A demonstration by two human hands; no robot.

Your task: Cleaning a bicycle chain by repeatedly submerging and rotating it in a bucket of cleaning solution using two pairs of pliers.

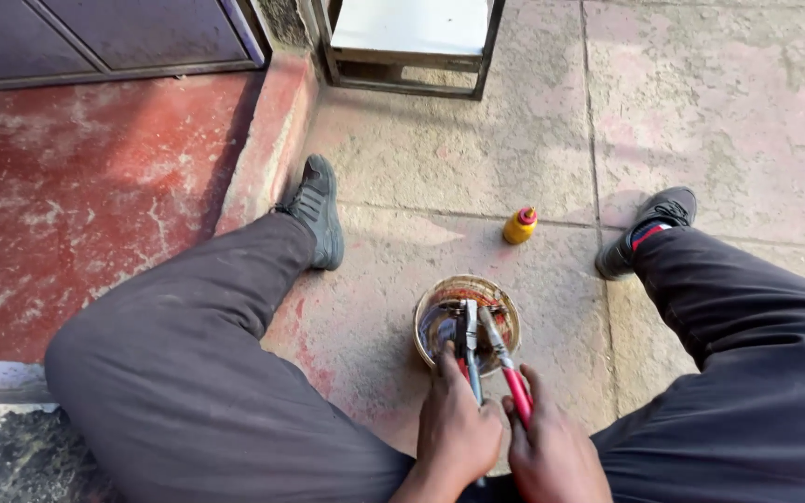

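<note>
1. Plainly, the person sat on the concrete floor (440,158) with legs spread, and between the knees lay a round metal part (467,321), a shallow disc-shaped housing with coppery windings inside, resting flat on the floor.
2. The left hand (457,430) was clenched around the handles of a pair of pliers (469,340), whose nose reached down into the middle of the housing.
3. The right hand (552,452) gripped the red handle of a second tool (505,363), seemingly a screwdriver, its shaft angled into the same spot beside the pliers.
4. The likeliest trouble, as I judged it, was a slip: nothing pinned the housing, so a hard twist could have spun or skidded it across the floor.
5. If the screwdriver tip had jumped free, it could have gouged the windings or jabbed the left-hand fingers (446,359), which lay right at the rim.
6. A small yellow bottle with a red cap (520,225) stood near the right shoe (649,228); a shifted foot could have knocked it over.
</note>
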